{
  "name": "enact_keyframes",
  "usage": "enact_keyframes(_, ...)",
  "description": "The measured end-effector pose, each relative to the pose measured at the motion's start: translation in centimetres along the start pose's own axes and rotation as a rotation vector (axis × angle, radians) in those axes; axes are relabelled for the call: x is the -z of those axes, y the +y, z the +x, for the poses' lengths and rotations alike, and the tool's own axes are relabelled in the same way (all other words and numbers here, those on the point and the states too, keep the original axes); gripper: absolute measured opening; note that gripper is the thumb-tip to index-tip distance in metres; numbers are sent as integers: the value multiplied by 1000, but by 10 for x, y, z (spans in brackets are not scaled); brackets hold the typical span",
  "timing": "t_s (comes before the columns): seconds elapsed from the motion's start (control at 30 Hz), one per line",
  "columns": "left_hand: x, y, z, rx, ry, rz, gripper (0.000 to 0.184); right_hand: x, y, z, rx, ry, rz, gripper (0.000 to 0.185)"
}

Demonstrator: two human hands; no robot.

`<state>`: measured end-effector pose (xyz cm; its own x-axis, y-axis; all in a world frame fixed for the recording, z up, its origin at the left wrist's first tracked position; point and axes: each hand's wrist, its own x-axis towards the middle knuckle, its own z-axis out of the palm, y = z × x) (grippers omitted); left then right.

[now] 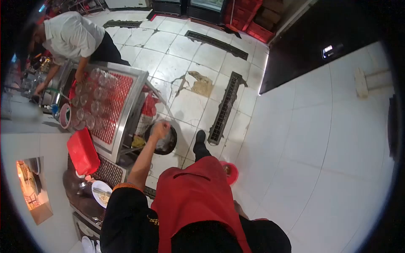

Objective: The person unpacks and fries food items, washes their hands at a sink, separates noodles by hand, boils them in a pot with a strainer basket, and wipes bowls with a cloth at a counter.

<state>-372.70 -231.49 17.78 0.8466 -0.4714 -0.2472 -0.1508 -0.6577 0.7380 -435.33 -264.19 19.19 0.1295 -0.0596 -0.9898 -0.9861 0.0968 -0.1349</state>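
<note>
My left hand [160, 129] is stretched forward above a round black bin [169, 145] on the floor, left of my foot. Its fingers look curled in, and what they hold, if anything, is too small to make out. Only a sliver of my right arm shows beside the red apron [192, 189]; the right hand is hidden. Behind my left arm, a white plate [101, 194] with food scraps and cutlery lies by a dark sink area. An upturned-looking red tub [83, 151] rests above it.
Several clear glasses [96, 107] stand on a red mat on the steel table [137, 90] to the left. A co-worker [76, 36] leans over its far side. A red bucket [230, 173] sits by my right. Floor grates [224, 109] and broken tiles [200, 84] lie ahead.
</note>
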Motion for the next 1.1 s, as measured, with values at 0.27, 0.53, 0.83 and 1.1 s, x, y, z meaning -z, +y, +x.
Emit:
enact_keyframes(0.27,-12,-34,-70,391,-289,170,47,106,-385,138,498,188,-415,18)
enact_keyframes(0.53,-14,-55,-46,807,-641,153,41,166,-798,162,848,128,54,16)
enact_keyframes(0.83,90,-16,454,432,-84,-82,41,187,-886,189,699,-22,-262,13)
enact_keyframes(1.1,258,98,758,48,174,-500,27,175,-979,207,202,6,-388,29)
